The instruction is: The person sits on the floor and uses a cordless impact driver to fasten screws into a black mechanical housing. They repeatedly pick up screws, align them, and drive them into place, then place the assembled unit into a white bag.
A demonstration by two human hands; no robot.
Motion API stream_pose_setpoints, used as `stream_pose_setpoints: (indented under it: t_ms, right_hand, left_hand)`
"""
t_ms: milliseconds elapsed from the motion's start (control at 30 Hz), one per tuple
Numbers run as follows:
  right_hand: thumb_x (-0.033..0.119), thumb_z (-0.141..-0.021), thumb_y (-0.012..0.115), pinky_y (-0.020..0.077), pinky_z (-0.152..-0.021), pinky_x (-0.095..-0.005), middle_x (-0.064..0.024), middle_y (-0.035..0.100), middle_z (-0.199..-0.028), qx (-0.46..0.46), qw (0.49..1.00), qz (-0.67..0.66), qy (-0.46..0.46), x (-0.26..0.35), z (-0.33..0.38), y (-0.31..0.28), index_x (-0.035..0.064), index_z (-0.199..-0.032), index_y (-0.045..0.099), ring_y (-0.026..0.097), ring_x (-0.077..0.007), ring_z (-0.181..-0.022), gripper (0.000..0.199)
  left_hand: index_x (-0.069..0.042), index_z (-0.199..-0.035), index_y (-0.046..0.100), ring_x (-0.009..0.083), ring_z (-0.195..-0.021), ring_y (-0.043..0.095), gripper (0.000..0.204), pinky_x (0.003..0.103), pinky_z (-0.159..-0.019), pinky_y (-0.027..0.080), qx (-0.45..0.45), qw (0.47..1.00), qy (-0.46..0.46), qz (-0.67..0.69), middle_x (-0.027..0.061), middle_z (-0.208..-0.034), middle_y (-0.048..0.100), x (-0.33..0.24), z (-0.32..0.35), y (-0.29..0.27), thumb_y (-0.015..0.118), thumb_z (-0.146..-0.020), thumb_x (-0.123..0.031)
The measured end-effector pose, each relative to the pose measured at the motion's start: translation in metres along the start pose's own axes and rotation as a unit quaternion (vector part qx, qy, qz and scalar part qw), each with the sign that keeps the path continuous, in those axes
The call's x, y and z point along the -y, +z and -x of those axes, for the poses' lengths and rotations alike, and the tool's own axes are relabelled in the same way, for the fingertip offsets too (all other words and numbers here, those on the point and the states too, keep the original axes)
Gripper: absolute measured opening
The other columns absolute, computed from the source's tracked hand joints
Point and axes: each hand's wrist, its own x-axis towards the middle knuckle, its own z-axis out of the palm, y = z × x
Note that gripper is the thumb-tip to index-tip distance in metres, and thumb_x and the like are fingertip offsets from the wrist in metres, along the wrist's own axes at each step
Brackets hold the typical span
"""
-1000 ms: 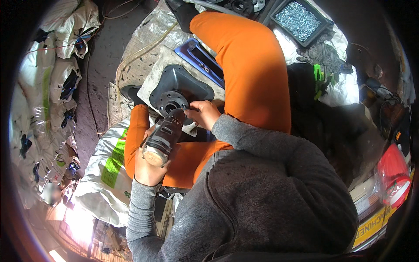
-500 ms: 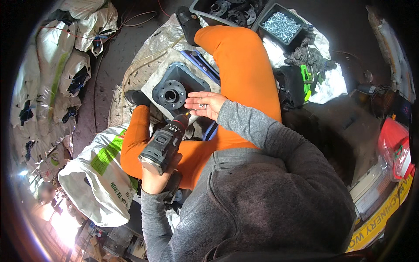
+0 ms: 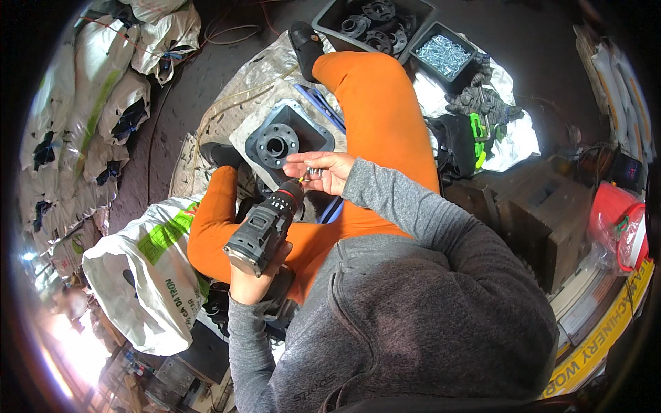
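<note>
My left hand (image 3: 253,281) is closed round the grip of a dark cordless drill (image 3: 261,233), whose chuck points up and away from me. Curled just beyond the chuck is my right hand (image 3: 334,171), with small silvery screws (image 3: 315,172) among its fingers; how many is hard to see. The drill's yellowish bit is beside these fingertips. In front of both hands sits a grey plastic box-shaped housing (image 3: 313,135) with a black round flange (image 3: 277,142) in it. The flange has a central bore and a ring of holes.
Beyond my orange-trousered leg stand a grey bin of black flanges (image 3: 321,24) and a smaller bin of silvery screws (image 3: 421,60). Grey gloves (image 3: 485,103) lie to the right. White sacks (image 3: 76,89) line the left, with a white bag (image 3: 141,275) beside my knee.
The right hand's fingers have curled in from a flatter, stretched pose, showing silvery screws. The drill has tipped slightly right, its bit closer to those fingers. The view has shifted a little.
</note>
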Motion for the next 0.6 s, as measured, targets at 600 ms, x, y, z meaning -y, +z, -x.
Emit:
stream_pose_setpoints:
  t_ms: [600]
  right_hand:
    - [0.006, -0.095, 0.043, 0.0541, -0.09, -0.0333, -0.0187, 0.06, -0.12, 0.034, 0.99, 0.062, 0.121, 0.015, 0.003, 0.008, -0.0065, -0.125, 0.051, 0.058, -0.0227, -0.113, 0.033]
  left_hand:
    - [-0.003, -0.132, 0.046, 0.0255, -0.1, 0.065, 0.074, 0.034, -0.087, 0.05, 0.055, 0.959, 0.139, -0.241, 0.0143, -0.114, 0.063, -0.027, -0.006, -0.02, 0.082, -0.068, -0.014]
